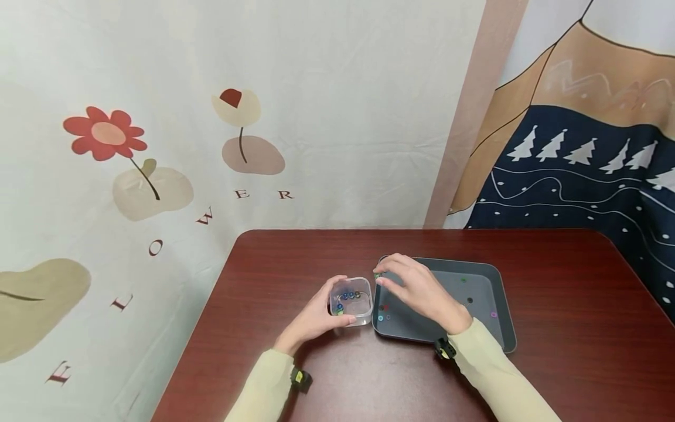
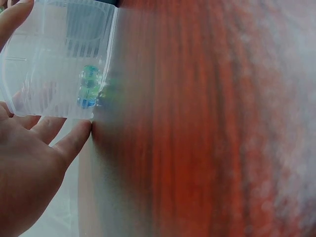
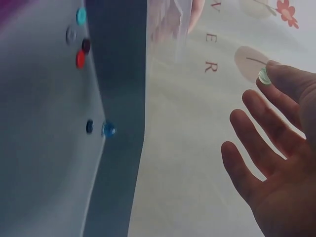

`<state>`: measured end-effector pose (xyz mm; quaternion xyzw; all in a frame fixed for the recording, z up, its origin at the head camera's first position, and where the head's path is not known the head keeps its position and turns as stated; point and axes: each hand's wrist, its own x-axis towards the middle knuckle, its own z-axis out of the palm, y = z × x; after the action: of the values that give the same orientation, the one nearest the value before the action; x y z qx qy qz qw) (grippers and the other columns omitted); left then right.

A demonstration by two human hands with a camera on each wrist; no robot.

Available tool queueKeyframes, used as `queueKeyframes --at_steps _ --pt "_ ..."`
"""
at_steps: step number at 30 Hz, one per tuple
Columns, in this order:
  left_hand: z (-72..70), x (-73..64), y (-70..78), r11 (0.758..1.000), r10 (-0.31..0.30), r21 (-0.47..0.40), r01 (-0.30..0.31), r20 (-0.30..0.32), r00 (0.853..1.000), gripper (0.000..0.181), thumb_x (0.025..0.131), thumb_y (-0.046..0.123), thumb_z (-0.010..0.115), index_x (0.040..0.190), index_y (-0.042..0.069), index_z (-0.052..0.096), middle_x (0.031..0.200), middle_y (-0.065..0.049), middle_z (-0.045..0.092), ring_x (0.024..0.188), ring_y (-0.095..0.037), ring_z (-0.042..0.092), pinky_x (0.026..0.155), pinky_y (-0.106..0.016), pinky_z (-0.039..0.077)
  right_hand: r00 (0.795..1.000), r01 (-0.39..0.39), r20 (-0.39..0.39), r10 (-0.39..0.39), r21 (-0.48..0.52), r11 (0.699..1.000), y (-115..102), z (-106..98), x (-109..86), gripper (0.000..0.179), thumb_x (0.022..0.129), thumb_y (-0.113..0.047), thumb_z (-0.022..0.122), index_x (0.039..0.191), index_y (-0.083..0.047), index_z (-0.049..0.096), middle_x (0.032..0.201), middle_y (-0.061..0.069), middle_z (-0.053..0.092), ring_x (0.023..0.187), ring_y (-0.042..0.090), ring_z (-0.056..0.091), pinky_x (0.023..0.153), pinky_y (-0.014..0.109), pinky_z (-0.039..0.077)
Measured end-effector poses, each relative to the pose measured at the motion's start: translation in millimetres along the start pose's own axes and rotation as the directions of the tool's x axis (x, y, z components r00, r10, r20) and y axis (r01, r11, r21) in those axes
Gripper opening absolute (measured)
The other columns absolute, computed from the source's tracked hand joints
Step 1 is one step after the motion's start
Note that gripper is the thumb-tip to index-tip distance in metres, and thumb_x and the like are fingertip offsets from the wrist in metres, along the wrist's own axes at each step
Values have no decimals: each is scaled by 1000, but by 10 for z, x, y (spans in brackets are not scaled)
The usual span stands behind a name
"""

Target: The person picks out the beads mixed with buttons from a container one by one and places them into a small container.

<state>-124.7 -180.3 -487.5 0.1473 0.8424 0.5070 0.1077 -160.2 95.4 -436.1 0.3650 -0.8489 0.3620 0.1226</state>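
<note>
My left hand [image 1: 320,308] grips a small clear plastic container [image 1: 350,321] from its left side, thumb at the near wall and fingers round the far side. Inside lie several blue and green glass marbles [image 1: 351,295], and the left wrist view shows some marbles [image 2: 90,84] through the ribbed wall. Between thumb and index finger my right hand [image 1: 416,287] pinches a green glass marble [image 3: 264,76]; its other fingers are spread. This hand is above the left edge of a dark grey tray [image 1: 448,331]. A blue marble [image 3: 108,129] sits at the foot of the tray's wall.
Several small buttons are scattered in the tray, among them a purple button [image 1: 494,315], a green button [image 1: 463,280] and a red button [image 3: 80,59]. Tray and container stand side by side on a reddish-brown table [image 1: 274,264]. A printed curtain [image 1: 343,117] hangs behind it.
</note>
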Motion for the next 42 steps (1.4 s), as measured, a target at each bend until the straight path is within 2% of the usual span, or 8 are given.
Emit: queueKeyframes --at_steps 3,5,9,14,22,30,35,42 --pt "14 2 29 1000 9 -9 -9 1 1000 87 82 12 87 153 5 38 149 -19 49 130 -40 51 110 -58 35 1000 5 -5 -5 13 1000 -32 57 -13 17 97 -21 76 113 -15 74 116 -5 67 106 12 64 89 36 54" --pt "19 11 0 1000 15 -18 -15 5 1000 88 82 10 87 154 4 37 149 -21 48 130 -42 50 109 -60 34 1000 1 -9 -1 29 1000 -51 88 -21 17 97 -21 75 113 -15 74 115 -5 67 105 14 65 88 37 54" --pt "12 19 -72 1000 20 -16 -20 14 1000 87 83 16 87 154 11 38 149 -13 50 128 -34 53 109 -57 36 1000 -4 -28 5 44 999 -76 158 -40 18 96 -19 76 113 -14 75 114 -5 67 102 16 66 85 37 55" --pt "-11 10 -83 1000 27 -8 -26 21 999 87 83 26 88 153 16 38 147 -6 51 126 -26 54 108 -52 39 1000 6 -24 -4 45 999 -95 270 -59 19 94 -18 78 113 -15 74 112 -6 67 101 13 66 84 36 55" --pt "-16 2 -81 999 25 37 -25 11 1000 91 81 31 88 155 14 37 148 -9 49 128 -25 53 109 -51 38 1000 11 12 -12 38 999 -89 404 -83 19 96 -16 76 114 -13 74 114 -4 68 101 13 66 85 36 55" --pt "-17 3 -85 1000 18 18 -18 16 1000 90 83 31 87 155 15 36 148 -9 49 127 -25 54 107 -51 39 998 9 55 -9 8 1000 -76 450 -94 18 98 -17 74 115 -10 75 115 -1 69 105 16 66 87 38 55" --pt "-20 2 -86 1000 11 15 -12 16 1000 90 83 31 88 156 15 37 149 -9 49 127 -26 54 107 -52 40 998 20 58 -20 -4 1000 -57 468 -99 17 97 -17 74 113 -10 76 115 -1 68 106 16 66 87 38 55" --pt "-17 -1 -77 1000 -6 15 6 9 1000 89 83 31 88 155 19 37 147 -9 49 122 -25 56 104 -51 42 998 42 54 -42 -15 999 -34 470 -102 23 96 -16 76 118 -10 76 117 0 68 105 16 66 84 37 56"
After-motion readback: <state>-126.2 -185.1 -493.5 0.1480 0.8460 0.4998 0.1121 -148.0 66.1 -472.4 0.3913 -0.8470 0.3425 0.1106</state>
